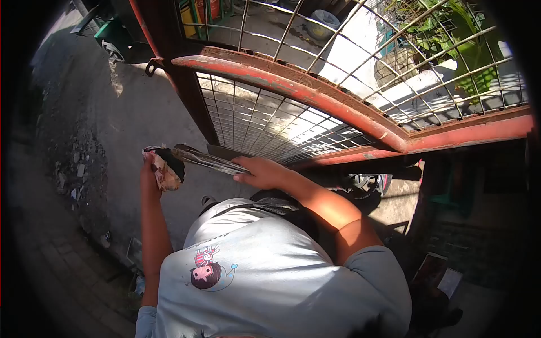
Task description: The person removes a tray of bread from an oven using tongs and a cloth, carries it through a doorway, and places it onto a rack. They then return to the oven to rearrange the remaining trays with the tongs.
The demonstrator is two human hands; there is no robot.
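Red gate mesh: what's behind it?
Behind the red gate mesh: sunlit pavement, green plants, a round container. Ground behind the lower frame is hidden.

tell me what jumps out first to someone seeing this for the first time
The rusty red gate with its wire mesh fills the upper middle, sunlight breaking through it. Just below, the right hand closes its grip on a long flat metal tool, while the left hand at centre left holds a crumpled rag against the tool's tip. The person's grey shirt with a small cartoon print fills the bottom.
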